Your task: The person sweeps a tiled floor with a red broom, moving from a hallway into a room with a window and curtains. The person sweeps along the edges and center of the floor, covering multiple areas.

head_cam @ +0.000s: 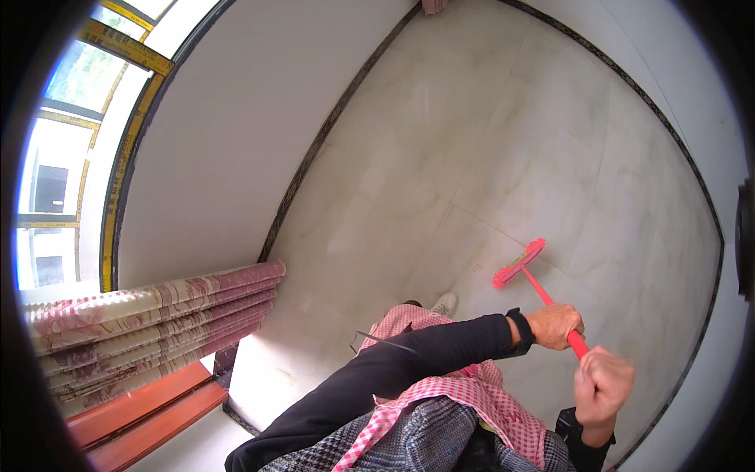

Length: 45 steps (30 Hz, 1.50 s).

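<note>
A mop with a red handle and a pink fringed head (pixel 519 263) reaches forward from my hands, its head down at the pale tiled floor (pixel 424 153). My left hand (pixel 555 326) grips the handle lower down, with a black band around the wrist. Closer to my body, my right hand (pixel 603 383) is closed around the handle's upper part, also with a black band at the wrist. Under my arms are a pink checked apron (pixel 436 389) and a grey plaid garment. One light shoe (pixel 445 304) shows on the floor below the apron.
A patterned pink and cream curtain (pixel 159 324) hangs at the left, above reddish wooden boards (pixel 147 407). Behind it, a window frame with yellow tape (pixel 127 47) is set in the white wall (pixel 230 118). Dark patterned edging (pixel 330 127) runs around the floor along the walls.
</note>
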### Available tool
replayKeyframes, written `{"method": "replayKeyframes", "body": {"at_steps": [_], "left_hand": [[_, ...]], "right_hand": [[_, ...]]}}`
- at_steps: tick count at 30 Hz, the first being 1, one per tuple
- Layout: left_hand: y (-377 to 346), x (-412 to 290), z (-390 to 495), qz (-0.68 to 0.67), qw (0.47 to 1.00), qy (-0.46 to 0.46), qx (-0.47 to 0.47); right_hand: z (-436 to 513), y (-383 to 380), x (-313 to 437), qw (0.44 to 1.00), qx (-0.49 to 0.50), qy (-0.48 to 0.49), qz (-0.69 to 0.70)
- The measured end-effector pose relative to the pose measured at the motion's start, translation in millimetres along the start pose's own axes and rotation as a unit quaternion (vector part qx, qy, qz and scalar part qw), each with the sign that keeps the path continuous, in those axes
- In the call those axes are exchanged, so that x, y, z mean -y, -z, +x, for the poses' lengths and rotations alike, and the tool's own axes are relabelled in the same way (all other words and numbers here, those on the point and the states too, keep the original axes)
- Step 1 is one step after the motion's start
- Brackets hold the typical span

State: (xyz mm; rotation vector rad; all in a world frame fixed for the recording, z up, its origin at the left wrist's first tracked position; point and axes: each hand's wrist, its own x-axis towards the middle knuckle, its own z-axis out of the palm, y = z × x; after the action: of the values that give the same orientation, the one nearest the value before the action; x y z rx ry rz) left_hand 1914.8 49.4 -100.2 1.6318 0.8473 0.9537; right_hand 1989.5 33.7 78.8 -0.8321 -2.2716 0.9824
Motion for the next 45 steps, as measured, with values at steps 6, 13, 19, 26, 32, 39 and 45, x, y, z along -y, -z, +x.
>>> {"method": "replayKeyframes", "body": {"at_steps": [6,13,19,26,32,39,45], "left_hand": [[82,-18,-14,0.091,0.994,-0.006,-0.054],[251,81,-120,0.318,0.925,0.090,-0.187],[407,172,-202,0.286,0.901,0.279,-0.169],[404,208,-100,0.271,0.933,0.185,-0.145],[295,131,60,0.082,0.983,0.008,-0.164],[292,94,133,-0.038,0.998,-0.059,0.000],[333,70,120,0.084,0.995,-0.051,-0.010]], "right_hand": [[58,4,22,0.987,-0.012,0.078,0.141],[185,-130,-76,0.959,0.096,0.088,0.252],[322,-288,-122,0.936,0.156,0.011,0.315],[353,-221,-160,0.975,0.089,-0.050,0.199],[325,-58,-90,0.993,0.011,-0.095,0.075],[353,-43,-64,0.996,0.040,-0.061,-0.053],[341,6,-64,0.991,-0.005,0.013,0.133]]}}
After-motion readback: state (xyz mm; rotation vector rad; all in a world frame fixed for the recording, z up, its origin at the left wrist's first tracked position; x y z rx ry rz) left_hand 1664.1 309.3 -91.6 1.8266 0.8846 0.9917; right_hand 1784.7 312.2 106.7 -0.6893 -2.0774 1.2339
